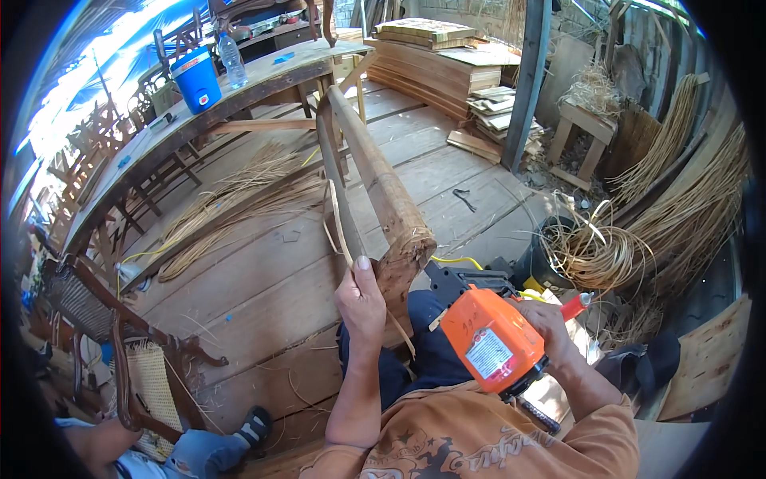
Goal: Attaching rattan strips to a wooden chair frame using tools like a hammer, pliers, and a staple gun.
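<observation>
From the table (319, 57), the wooden frame (375, 172) is extended toward the dark trousers (437, 355); contact at its far end is hard to make out. The orange nail gun (487, 331) is held beside the frame's near end. The handle is mostly hidden by the gun's body, and the right hand (546, 323), partly covered, is closed around it. The left hand (363, 303) is held thumb up, fingers partly concealed, with a thin cane strip (342, 231) gripped. The yellow hose (459, 260) is partly obscured.
</observation>
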The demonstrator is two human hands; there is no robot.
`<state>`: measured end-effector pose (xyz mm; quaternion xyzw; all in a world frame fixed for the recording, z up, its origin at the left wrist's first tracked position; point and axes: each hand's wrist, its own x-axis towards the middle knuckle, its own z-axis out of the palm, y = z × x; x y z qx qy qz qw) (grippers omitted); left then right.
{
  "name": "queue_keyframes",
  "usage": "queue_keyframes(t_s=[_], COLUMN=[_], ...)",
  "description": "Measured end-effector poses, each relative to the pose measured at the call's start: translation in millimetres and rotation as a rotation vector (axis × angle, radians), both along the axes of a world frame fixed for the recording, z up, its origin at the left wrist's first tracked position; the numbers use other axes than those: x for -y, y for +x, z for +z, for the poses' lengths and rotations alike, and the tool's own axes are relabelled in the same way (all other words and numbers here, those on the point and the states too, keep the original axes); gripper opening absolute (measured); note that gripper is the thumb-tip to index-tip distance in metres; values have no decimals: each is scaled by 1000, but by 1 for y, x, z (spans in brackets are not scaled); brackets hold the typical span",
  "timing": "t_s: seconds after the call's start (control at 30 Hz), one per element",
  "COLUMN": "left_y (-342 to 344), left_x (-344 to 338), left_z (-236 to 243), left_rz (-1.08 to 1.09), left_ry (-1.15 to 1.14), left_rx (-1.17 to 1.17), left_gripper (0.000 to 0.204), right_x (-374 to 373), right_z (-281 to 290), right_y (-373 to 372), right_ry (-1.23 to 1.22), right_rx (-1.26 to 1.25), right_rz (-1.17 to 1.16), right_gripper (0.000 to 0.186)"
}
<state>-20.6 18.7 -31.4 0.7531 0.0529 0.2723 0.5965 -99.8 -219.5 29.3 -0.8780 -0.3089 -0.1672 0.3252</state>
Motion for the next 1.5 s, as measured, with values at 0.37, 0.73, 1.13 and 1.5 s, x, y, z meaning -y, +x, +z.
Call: queue_keyframes(t_s=[0.37, 0.73, 1.13, 1.5], left_y=[0, 2, 7, 5], left_x=[5, 11, 11, 8], left_z=[9, 8, 1, 0], left_rz=[-197, -162, -153, -59], left_ry=[-72, -2, 96, 128], left_rx=[150, 106, 222, 242], left_gripper=[39, 38, 38, 25], right_x=[-1, -18, -41, -22], right_z=[7, 18, 32, 22], right_y=[8, 4, -18, -20], right_ry=[-8, -67, -174, 50], right_rx=[15, 43, -160, -311], right_rz=[15, -54, -213, -62], right_gripper=[47, 42, 52, 76])
